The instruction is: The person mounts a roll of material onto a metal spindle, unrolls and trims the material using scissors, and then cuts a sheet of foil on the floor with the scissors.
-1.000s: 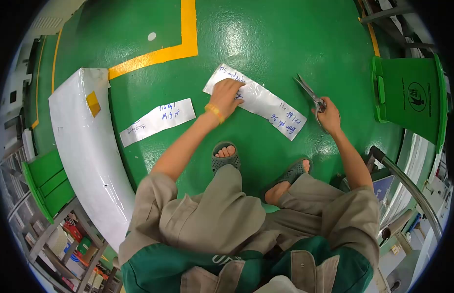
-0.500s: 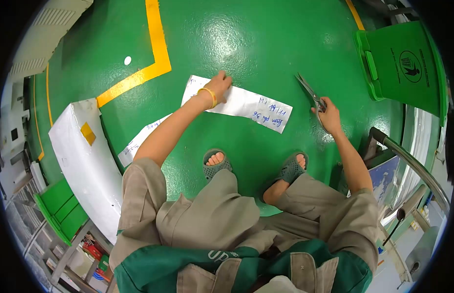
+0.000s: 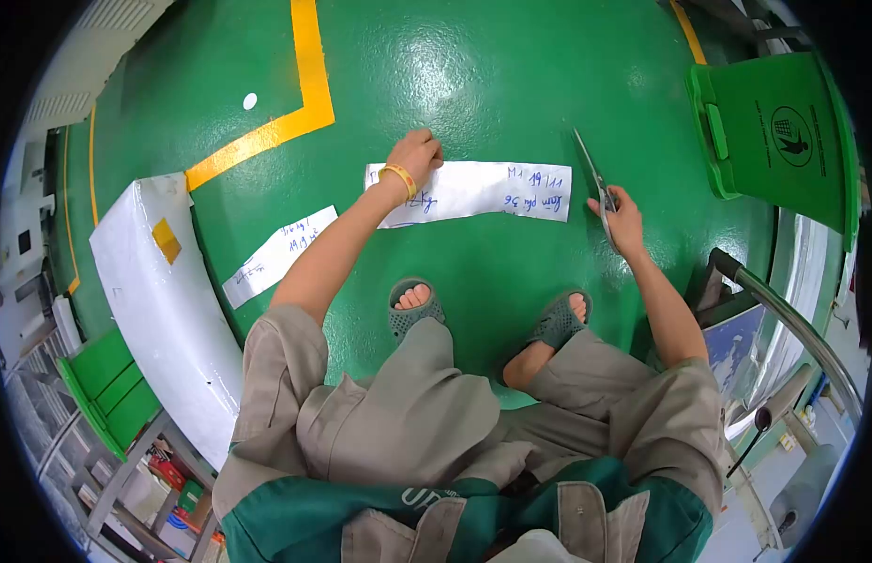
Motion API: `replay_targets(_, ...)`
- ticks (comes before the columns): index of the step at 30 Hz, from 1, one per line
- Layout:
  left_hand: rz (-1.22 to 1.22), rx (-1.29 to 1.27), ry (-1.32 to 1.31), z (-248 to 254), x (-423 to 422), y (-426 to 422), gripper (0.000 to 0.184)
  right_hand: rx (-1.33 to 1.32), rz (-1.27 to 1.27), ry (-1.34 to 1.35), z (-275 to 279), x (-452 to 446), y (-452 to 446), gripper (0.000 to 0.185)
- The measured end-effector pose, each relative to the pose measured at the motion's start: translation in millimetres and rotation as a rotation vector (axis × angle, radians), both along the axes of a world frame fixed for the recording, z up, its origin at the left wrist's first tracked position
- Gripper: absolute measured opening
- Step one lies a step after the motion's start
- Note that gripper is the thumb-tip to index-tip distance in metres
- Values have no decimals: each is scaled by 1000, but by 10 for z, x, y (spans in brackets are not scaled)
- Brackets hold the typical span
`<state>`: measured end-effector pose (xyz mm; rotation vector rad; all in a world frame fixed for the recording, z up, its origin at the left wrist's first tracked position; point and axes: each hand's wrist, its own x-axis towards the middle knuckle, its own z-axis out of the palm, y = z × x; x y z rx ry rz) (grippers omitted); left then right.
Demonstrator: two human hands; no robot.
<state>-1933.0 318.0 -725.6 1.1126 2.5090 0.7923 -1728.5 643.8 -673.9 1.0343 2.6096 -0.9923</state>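
Observation:
My left hand (image 3: 414, 161) is closed at the upper edge of a long white strip (image 3: 478, 192) with blue handwriting, near its left end. The strip lies roughly level across the green floor in front of my feet; my fingertips are partly hidden from above. In my right hand (image 3: 623, 220) is a pair of scissors (image 3: 591, 169), gripped by the handles. Its blades look closed and point forward, just right of the strip and apart from it. A second written white strip (image 3: 281, 255) lies on the floor to the left, partly beneath my left forearm.
A large white wrapped roll (image 3: 164, 300) with a yellow patch lies at the left. A green bin (image 3: 764, 131) stands at the far right, above a metal rail (image 3: 792, 310). Yellow tape (image 3: 257, 147) marks the floor ahead. My sandalled feet are close below the strip.
The long strip has turned from slanting down to the right to nearly level, with my left hand on it. My right hand and the scissors have shifted slightly left.

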Motion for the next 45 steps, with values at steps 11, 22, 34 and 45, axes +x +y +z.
replay_targets(11,87,-104,-60,155,74,-29,19,-72,32,42,301,159,-107,53)
replay_targets(22,145,135,-719,197,-119,-84,27,-602,-193,19,355,-39,21,47)
replay_targets(34,-199,-258,-547,930,-1021,-605,22,-380,733,-312,589,-200,-25,61)
replay_targets(45,-315,-207,-832,644,-1059,-940,20,-478,750,-384,386,-348,-566,61)
